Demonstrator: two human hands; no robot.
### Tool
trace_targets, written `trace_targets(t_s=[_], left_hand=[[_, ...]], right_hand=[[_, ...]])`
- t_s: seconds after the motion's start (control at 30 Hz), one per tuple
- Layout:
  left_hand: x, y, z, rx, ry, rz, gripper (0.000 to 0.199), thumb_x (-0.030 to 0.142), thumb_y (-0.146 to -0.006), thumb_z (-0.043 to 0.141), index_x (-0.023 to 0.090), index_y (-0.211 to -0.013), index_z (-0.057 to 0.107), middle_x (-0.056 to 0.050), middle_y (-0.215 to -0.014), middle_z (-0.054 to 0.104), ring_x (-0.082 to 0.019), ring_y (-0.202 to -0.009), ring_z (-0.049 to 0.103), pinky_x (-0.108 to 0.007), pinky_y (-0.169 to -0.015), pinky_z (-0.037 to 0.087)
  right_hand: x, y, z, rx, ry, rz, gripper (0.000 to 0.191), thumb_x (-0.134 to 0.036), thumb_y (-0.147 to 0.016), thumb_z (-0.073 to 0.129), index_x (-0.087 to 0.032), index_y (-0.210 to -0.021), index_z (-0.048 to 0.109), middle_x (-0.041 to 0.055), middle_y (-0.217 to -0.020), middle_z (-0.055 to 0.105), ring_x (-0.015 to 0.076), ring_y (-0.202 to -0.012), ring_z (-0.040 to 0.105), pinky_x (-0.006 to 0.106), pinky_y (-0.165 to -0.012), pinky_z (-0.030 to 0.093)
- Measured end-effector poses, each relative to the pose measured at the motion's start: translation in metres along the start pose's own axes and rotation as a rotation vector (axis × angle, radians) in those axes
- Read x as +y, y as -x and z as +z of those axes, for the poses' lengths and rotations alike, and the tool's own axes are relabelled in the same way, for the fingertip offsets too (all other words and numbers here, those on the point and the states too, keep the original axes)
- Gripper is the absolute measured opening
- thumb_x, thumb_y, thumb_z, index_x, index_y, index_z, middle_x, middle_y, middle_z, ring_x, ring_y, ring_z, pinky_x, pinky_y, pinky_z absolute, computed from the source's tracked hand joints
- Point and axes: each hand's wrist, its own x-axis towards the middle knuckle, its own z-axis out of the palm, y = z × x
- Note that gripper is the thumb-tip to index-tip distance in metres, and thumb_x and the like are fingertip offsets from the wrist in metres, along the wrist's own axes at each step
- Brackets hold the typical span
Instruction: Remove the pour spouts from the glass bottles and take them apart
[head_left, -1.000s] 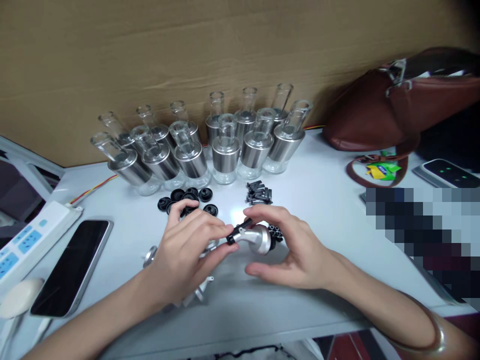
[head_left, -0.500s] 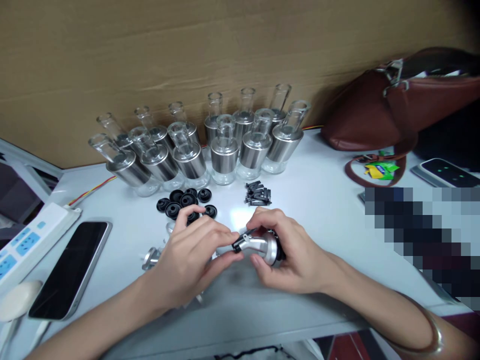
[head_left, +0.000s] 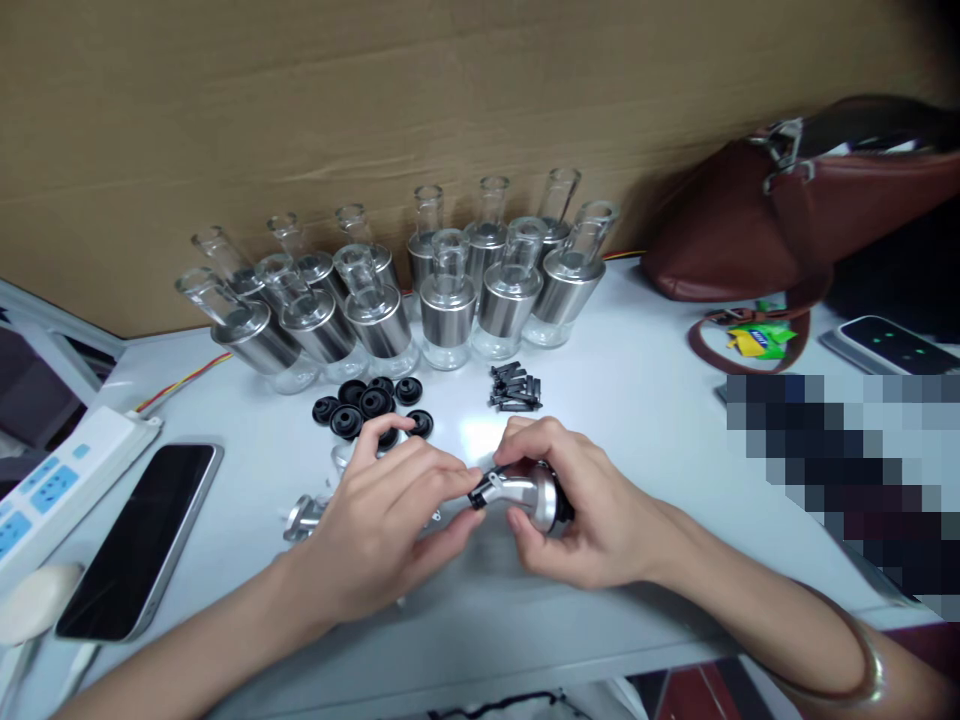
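Note:
Between my hands is a silver pourer spout (head_left: 523, 489) with a black piece at its narrow tip and a black base. My right hand (head_left: 581, 500) is closed round its wide end, fingers over the top and thumb beneath. At the narrow tip, my left hand (head_left: 394, 510) pinches the black piece between thumb and index finger. More silver spout parts (head_left: 302, 517) lie behind and beside my left hand, partly covered by it. Just beyond my hands are several black round stoppers (head_left: 376, 402) and a small pile of black flap pieces (head_left: 515, 388).
Several glass bottles with metal sleeves (head_left: 448, 305) stand in two rows at the back, before a cardboard wall (head_left: 420, 90). On the left lie a phone (head_left: 142, 540) and a power strip (head_left: 67, 490). A brown bag (head_left: 720, 220) and green-yellow packets (head_left: 761, 340) are on the right.
Both hands hold the spout in nearly the same place. The black piece at the tip sits slightly lower and the spout has shifted a little to the right.

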Motion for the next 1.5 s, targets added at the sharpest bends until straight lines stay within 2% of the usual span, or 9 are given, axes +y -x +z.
trace_targets(t_s=[0.27, 0.53, 0.8, 1.13, 1.5], left_hand=[[-0.0006, -0.0009, 0.0001, 0.016, 0.007, 0.0, 0.015, 0.008, -0.083, 0.055, 0.016, -0.096, 0.055, 0.0, -0.08, 0.068, -0.01, -0.07, 0.063, -0.037, -0.093, 0.037], [-0.0014, -0.0006, -0.0004, 0.009, 0.047, -0.017, 0.016, 0.012, -0.084, 0.058, 0.017, -0.098, 0.055, -0.001, -0.081, 0.069, -0.011, -0.07, 0.064, -0.038, -0.093, 0.038], [-0.0002, 0.0012, 0.0012, 0.027, 0.074, -0.041, 0.014, 0.013, -0.085, 0.055, 0.019, -0.098, 0.056, 0.0, -0.08, 0.069, -0.011, -0.07, 0.063, -0.038, -0.095, 0.036], [0.0006, 0.0007, -0.0005, -0.008, 0.08, -0.043, 0.013, 0.015, -0.086, 0.056, 0.018, -0.098, 0.053, 0.0, -0.082, 0.069, -0.012, -0.074, 0.065, -0.038, -0.095, 0.036], [0.0029, 0.0023, -0.0009, -0.013, 0.077, -0.127, 0.01, 0.016, -0.088, 0.051, 0.02, -0.097, 0.052, -0.001, -0.083, 0.069, -0.015, -0.077, 0.065, -0.04, -0.094, 0.036]], right_hand=[[-0.0019, -0.0006, 0.0013, -0.022, -0.027, -0.027, 0.025, -0.015, -0.07, 0.05, -0.022, -0.092, 0.038, -0.0016, -0.071, 0.049, 0.0114, -0.058, 0.046, 0.023, -0.052, 0.042], [-0.0011, -0.001, -0.0004, 0.019, 0.065, -0.034, 0.018, -0.019, -0.071, 0.05, -0.022, -0.087, 0.041, -0.0034, -0.065, 0.048, 0.0125, -0.055, 0.048, 0.026, -0.055, 0.043], [-0.0027, -0.0028, -0.0012, 0.021, 0.1, -0.007, 0.01, -0.022, -0.074, 0.047, -0.021, -0.084, 0.045, -0.0066, -0.055, 0.044, 0.0101, -0.044, 0.041, 0.024, -0.047, 0.037], [-0.0015, -0.0031, -0.0008, 0.022, 0.111, -0.035, 0.012, -0.023, -0.077, 0.052, -0.021, -0.087, 0.045, -0.0055, -0.058, 0.051, 0.0109, -0.049, 0.048, 0.023, -0.05, 0.041], [-0.0009, -0.0033, -0.0013, 0.058, 0.09, -0.088, 0.015, -0.019, -0.074, 0.05, -0.022, -0.087, 0.044, -0.0053, -0.059, 0.047, 0.0112, -0.049, 0.044, 0.024, -0.049, 0.04]])
